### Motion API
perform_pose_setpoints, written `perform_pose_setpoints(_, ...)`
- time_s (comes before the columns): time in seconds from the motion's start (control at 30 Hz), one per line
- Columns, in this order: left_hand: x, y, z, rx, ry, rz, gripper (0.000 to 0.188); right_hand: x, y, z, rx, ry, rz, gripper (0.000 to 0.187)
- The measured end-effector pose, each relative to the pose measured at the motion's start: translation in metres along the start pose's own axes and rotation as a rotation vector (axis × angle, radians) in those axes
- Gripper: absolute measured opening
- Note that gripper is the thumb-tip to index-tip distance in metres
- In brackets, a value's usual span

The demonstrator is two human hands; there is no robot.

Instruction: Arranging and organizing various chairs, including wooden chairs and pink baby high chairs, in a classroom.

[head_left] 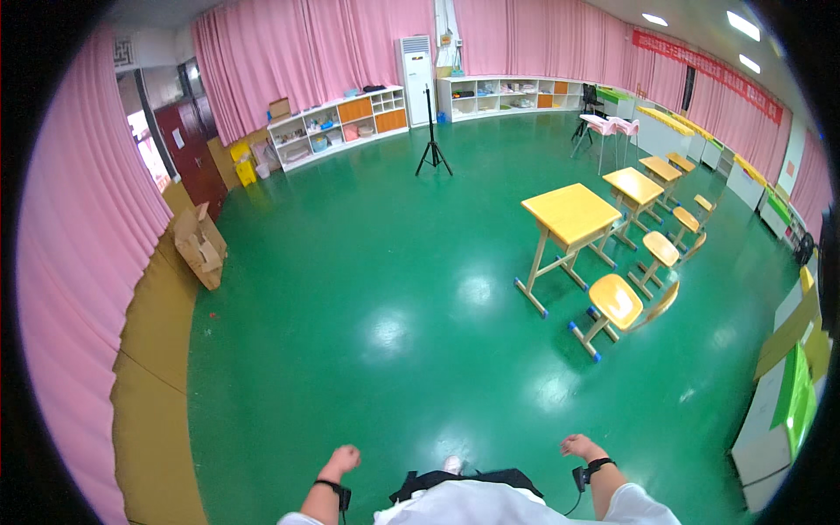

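Observation:
My left hand hangs low in front of me at the left, its fingers curled in a loose fist with nothing visible in them. At the right, my right hand is held out over the floor, fingers curled in and no object showing. Around each wrist is a black strap with a small dark device and a cable. Neither hand touches anything. Among the furniture, the yellow chair stands closest to my right hand, beside a yellow school desk.
More desks and chairs run back in a row at the right. A black tripod stands on the green floor ahead. White shelves line the far wall. A torn cardboard box leans at the left, and a white-and-green cabinet is near right.

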State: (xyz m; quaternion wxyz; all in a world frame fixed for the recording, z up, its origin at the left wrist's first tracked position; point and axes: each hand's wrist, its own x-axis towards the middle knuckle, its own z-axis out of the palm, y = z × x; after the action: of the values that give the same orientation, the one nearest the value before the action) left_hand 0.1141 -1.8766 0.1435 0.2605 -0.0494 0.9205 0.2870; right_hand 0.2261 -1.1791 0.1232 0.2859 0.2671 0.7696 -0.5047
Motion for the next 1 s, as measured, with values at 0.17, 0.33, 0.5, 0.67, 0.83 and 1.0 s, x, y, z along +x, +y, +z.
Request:
perform_pose_setpoints(0.17,0.189,0.198,-0.063,0.115,-0.063,0.357,0.032,0.065,-0.107,-0.049,-0.041,-0.155,0.004,0.027)
perform_pose_setpoints(0.33,0.355,0.316,-0.109,0.206,-0.182,0.481,0.032,0.196,-0.178,-0.113,0.119,0.126,0.046,0.026)
perform_pose_setpoints(0.5,0.482,0.308,-0.142,0.319,-0.214,0.327,0.031,0.344,-0.305,-0.170,-0.276,0.025,0.035,0.024)
perform_pose_setpoints(0.67,0.556,0.288,-0.218,0.314,-0.185,-0.002,0.030,0.485,-0.492,-0.226,-0.266,-0.032,-0.167,0.024)
perform_pose_setpoints(0.83,0.660,0.279,-0.292,-0.430,-0.115,-0.289,0.027,0.623,-0.660,-0.281,-0.157,-0.162,-0.243,0.023)
perform_pose_setpoints(1.0,0.862,0.385,-0.380,-0.298,0.119,-0.209,0.025,0.757,-0.725,-0.343,0.143,-0.018,-0.138,0.023)
